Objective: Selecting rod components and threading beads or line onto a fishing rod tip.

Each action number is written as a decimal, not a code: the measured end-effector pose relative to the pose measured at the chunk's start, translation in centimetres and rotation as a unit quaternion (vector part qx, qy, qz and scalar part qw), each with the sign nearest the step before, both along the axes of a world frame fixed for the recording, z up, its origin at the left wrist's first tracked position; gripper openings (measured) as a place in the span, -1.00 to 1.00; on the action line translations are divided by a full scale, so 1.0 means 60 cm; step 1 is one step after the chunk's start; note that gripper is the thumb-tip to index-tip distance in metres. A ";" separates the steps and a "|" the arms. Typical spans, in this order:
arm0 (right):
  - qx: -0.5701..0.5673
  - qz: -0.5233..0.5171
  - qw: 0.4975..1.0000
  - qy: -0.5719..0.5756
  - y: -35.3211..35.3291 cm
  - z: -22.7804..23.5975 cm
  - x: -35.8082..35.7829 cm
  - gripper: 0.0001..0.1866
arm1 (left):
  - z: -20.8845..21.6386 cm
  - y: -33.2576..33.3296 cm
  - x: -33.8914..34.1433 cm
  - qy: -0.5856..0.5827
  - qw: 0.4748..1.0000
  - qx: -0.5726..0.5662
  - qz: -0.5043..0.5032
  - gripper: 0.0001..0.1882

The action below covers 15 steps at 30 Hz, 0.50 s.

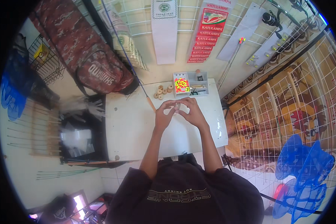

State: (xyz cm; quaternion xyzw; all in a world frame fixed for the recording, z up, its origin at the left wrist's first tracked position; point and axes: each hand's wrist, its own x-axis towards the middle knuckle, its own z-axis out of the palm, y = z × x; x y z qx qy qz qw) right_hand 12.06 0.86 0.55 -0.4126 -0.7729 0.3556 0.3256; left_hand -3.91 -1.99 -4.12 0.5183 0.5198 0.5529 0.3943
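My white table (132, 130), stocked along its far side.
Near the far edge, right of centre, I have a pale divided tray (192, 76); just left of it sits a cluster of round tan beads (159, 91). A rod (151, 104) slants down, its orange handle perhaps resting on the table.

Small object (177, 106) in two-handed grip (193, 114)

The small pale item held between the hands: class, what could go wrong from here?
Held between the left hand and right hand, the small pale item could slip and drop onto the white table. The rod handle, close beside the left hand, might get knocked. The round tan pieces on the table could roll if bumped.
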 end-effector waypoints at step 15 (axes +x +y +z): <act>-0.052 -0.060 0.994 0.069 0.078 -0.050 0.108 -0.61 | -0.031 0.067 0.096 0.058 0.992 -0.096 -0.061 -0.65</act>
